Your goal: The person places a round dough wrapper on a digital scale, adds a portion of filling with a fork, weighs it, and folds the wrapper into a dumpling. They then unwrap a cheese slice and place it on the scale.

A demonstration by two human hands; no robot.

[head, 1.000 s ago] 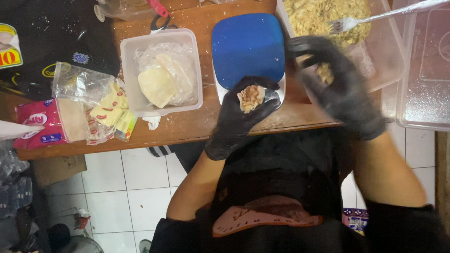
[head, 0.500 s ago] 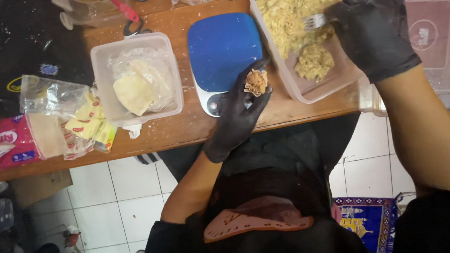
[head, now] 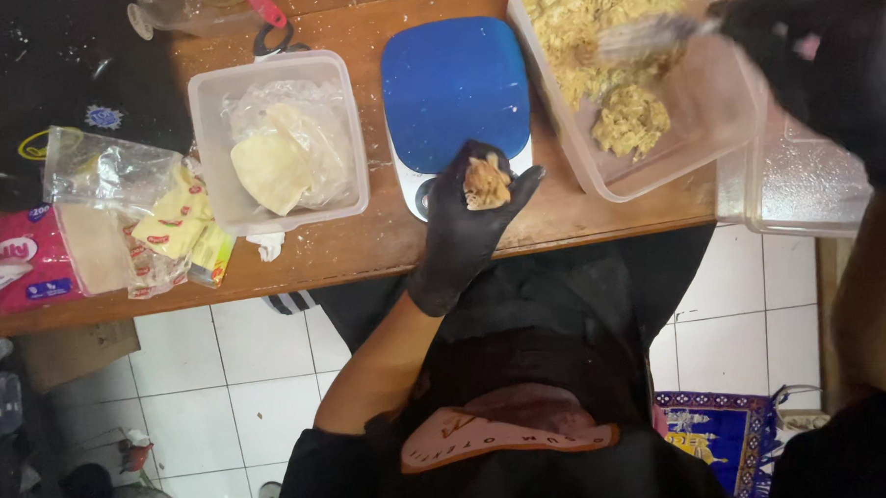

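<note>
Seen from above, my left hand [head: 469,220], in a black glove, sits at the centre of the frame, fingers curled up around a small filled dumpling wrapper [head: 487,181] cupped in the palm, its brownish filling showing. That hand hovers over the near edge of a blue-topped flat kitchen scale [head: 455,87] on the wooden worktop [head: 384,239]. My right hand [head: 822,66], also black-gloved and blurred, is at the upper right of the frame, closed on the handle of a metal fork [head: 647,35] whose tines lie over the minced yellowish filling [head: 606,78] in a large clear plastic tub [head: 707,131], just right of the scale. Left of the scale stands a square clear plastic container [head: 211,148] holding pale round wrappers in a plastic bag [head: 279,155]. Further left, at the frame's left edge, lie a crumpled clear bag with yellow packets [head: 140,214] and a pink packet [head: 20,269]. A second clear tub [head: 808,193] hangs off the worktop at the right. White floor tiles [head: 223,369] fill the lower left.
</note>
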